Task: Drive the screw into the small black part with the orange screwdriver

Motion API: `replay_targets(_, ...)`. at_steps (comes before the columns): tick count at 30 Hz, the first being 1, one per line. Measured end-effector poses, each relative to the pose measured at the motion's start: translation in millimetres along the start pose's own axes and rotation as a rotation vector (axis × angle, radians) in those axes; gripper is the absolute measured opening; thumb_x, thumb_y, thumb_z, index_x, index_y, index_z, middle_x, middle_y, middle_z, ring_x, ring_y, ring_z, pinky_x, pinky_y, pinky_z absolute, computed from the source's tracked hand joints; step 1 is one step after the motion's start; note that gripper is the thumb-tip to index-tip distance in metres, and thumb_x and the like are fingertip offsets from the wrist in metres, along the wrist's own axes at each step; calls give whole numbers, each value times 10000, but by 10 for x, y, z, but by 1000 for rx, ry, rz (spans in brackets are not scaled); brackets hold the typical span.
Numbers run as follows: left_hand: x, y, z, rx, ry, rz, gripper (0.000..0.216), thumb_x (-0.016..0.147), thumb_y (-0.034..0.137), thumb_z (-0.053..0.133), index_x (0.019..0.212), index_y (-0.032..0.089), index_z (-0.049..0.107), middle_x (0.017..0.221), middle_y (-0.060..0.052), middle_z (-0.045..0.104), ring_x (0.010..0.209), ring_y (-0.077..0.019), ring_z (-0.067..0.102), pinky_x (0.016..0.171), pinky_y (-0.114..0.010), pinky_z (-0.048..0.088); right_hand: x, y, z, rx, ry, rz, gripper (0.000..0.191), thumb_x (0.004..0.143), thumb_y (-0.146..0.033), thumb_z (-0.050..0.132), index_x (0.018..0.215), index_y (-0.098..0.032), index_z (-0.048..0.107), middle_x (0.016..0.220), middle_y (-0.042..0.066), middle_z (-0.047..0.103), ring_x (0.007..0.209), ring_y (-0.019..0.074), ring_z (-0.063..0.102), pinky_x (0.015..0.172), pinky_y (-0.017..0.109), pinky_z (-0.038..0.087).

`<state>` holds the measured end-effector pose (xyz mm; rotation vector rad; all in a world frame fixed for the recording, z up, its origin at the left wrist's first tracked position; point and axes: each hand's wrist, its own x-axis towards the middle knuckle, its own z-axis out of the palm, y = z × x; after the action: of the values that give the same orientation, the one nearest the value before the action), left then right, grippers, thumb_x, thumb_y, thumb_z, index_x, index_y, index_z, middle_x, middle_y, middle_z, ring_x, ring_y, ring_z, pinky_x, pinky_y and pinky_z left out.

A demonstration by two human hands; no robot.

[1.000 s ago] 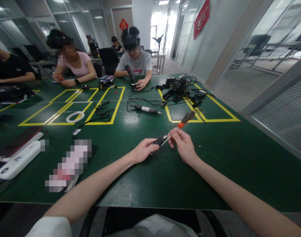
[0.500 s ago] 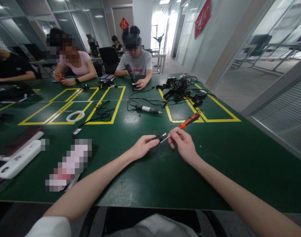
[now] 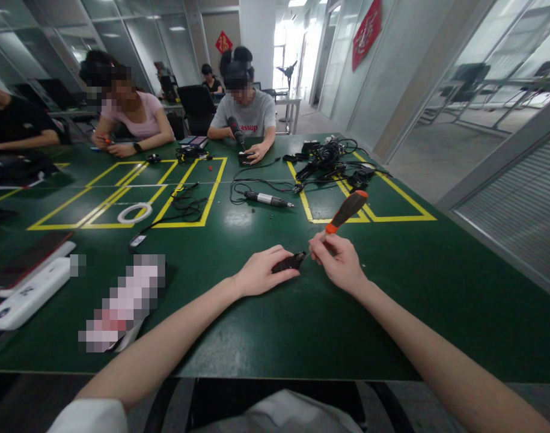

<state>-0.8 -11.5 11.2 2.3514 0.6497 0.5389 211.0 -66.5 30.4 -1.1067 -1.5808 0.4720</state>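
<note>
As a left hand (image 3: pixel 261 273) gripped one dark part (image 3: pixel 287 263), a right hand (image 3: pixel 340 258) pinched one screwdriver (image 3: pixel 348 211) by its thin shaft over a green table (image 3: pixel 265 337).

The black part, with a small metallic-looking end, sat between the left thumb and fingers near the table's middle; whether the shaft's tip touched it could not be told. The screwdriver tilted up and to the right, its rounded, dark handle ending in orange. Beyond lay one slim tool (image 3: pixel 264 199), black with a silver band, one smooth white ring (image 3: pixel 121 215) and one tangled heap of black cables (image 3: pixel 324 163) across yellow tape (image 3: pixel 403 221). Three people (image 3: pixel 245 114) sat opposite; two red signs (image 3: pixel 367 33) hung behind.
</note>
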Motion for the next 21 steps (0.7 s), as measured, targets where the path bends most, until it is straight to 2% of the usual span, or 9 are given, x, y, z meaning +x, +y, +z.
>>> replay_targets(6, -5, -39, 23, 117, -8, 69, 387, 990, 551, 646, 1055, 173, 697, 950, -50, 672, 887, -183, 612, 795, -281, 483, -24, 2, 3, -73, -70, -90, 410, 982, -506, 637, 670, -240, 646, 637, 29, 666, 577, 189, 598, 589, 323, 485)
replay_targets(12, 4, -55, 19, 198, -23, 146, 423, 986, 578, 638, 1046, 169, 726, 942, -64, 691, 920, -208, 610, 816, -307, 482, -28, 3, -14, -79, -111, -122, 399, 983, -439, 645, 639, -240, 619, 643, 32, 664, 558, 181, 583, 583, 320, 477)
replay_targets(21, -16, -111, 7, 202, -18, 152, 416, 969, 576, 653, 962, 170, 740, 1050, -88, 693, 952, -205, 612, 843, -312, 500, -68, 61, -6, -138, -145, -175, 346, 993, -336, 619, 662, -236, 628, 634, 26, 654, 548, 181, 594, 572, 317, 455)
